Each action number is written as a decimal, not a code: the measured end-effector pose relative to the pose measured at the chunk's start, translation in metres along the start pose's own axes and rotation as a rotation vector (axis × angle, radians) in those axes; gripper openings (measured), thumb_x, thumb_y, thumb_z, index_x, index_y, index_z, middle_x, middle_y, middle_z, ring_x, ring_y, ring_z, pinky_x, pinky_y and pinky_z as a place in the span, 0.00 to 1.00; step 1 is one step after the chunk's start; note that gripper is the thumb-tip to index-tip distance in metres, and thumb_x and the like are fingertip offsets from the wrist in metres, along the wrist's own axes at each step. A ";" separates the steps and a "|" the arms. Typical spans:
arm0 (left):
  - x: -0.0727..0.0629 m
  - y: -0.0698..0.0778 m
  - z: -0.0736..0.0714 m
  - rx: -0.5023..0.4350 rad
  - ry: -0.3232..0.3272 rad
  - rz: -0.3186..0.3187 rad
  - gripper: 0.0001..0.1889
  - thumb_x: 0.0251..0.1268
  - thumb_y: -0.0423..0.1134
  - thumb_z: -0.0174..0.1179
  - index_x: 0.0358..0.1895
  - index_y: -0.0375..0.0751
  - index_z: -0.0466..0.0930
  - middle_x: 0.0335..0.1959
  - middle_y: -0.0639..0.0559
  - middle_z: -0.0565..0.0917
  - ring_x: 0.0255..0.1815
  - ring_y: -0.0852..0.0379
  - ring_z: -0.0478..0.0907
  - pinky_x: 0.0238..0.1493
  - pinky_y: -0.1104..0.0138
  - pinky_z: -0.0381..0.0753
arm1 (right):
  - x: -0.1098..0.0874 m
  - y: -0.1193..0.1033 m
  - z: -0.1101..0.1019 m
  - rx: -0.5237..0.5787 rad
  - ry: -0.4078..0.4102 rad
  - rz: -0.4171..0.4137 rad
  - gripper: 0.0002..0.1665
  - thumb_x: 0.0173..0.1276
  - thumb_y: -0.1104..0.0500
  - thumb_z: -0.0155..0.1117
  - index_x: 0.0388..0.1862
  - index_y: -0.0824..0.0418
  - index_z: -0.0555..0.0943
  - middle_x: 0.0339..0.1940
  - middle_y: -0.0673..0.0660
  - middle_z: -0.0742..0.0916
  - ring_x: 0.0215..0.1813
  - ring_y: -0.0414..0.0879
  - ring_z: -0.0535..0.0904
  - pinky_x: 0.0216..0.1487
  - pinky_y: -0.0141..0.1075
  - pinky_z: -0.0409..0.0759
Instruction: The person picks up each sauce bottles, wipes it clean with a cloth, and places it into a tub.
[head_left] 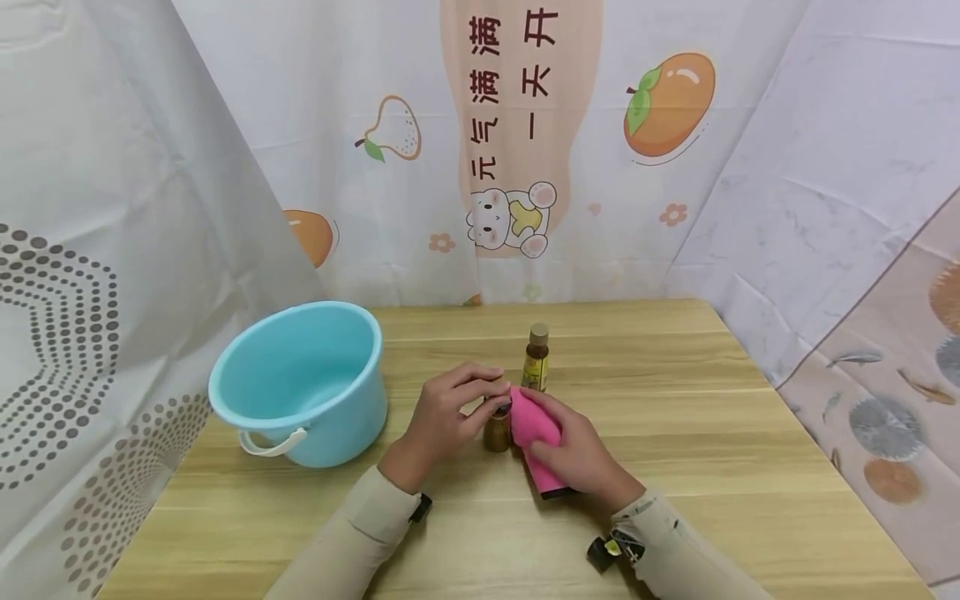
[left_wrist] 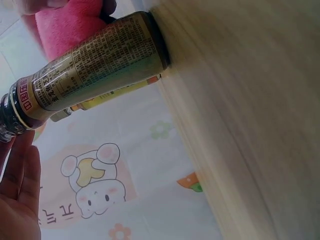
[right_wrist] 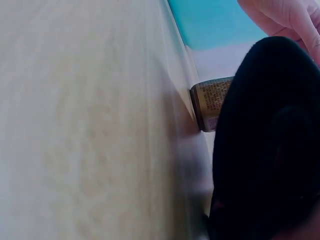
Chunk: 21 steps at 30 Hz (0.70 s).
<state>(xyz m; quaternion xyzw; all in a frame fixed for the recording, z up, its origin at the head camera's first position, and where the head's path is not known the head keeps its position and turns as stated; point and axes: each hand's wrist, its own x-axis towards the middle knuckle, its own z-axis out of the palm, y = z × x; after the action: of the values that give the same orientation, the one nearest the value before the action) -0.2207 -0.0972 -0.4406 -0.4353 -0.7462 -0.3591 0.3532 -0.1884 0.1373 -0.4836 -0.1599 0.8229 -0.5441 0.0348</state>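
Note:
A small brown glass bottle [head_left: 497,432] stands upright on the wooden table, its printed gold label [left_wrist: 95,65] facing the left wrist view. At its dark cap, my left hand [head_left: 450,408] pinches with thumb and fingers. My right hand [head_left: 581,454] grips a soft pink item [head_left: 536,422] with a black end, held close against the bottle's right side. From the right wrist, its broad black side [right_wrist: 265,135] covers much of the bottle; its exact kind is unclear. Just behind stands a second brown bottle [head_left: 536,367] with a yellow label and pale cap.
To the left on the table [head_left: 675,400] is a light blue bucket [head_left: 300,433] with a white handle. Printed curtains [head_left: 390,217] hang behind the table and along both sides.

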 end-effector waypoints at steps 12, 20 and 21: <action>0.001 -0.002 0.001 -0.010 -0.017 -0.055 0.10 0.62 0.37 0.75 0.44 0.41 0.87 0.46 0.50 0.90 0.50 0.59 0.88 0.53 0.68 0.88 | 0.000 -0.007 -0.003 0.102 0.046 -0.090 0.48 0.65 0.72 0.66 0.77 0.34 0.69 0.64 0.61 0.80 0.35 0.51 0.85 0.28 0.43 0.88; 0.001 -0.003 0.001 -0.014 -0.011 -0.040 0.08 0.60 0.36 0.76 0.40 0.40 0.88 0.44 0.50 0.90 0.48 0.57 0.89 0.52 0.67 0.88 | -0.003 -0.009 -0.002 0.134 0.082 -0.187 0.49 0.66 0.72 0.68 0.79 0.37 0.68 0.73 0.54 0.76 0.42 0.54 0.84 0.32 0.43 0.89; -0.001 -0.003 0.001 -0.018 -0.010 -0.039 0.09 0.59 0.36 0.77 0.40 0.40 0.88 0.44 0.50 0.90 0.48 0.57 0.89 0.52 0.68 0.88 | -0.004 -0.008 -0.001 0.124 0.094 -0.217 0.48 0.66 0.72 0.69 0.79 0.39 0.68 0.75 0.53 0.75 0.48 0.54 0.83 0.36 0.42 0.90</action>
<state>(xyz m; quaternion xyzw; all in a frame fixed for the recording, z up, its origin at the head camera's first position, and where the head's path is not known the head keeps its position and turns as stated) -0.2229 -0.0977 -0.4421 -0.4257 -0.7529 -0.3705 0.3386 -0.1827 0.1362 -0.4764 -0.2196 0.7665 -0.6012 -0.0530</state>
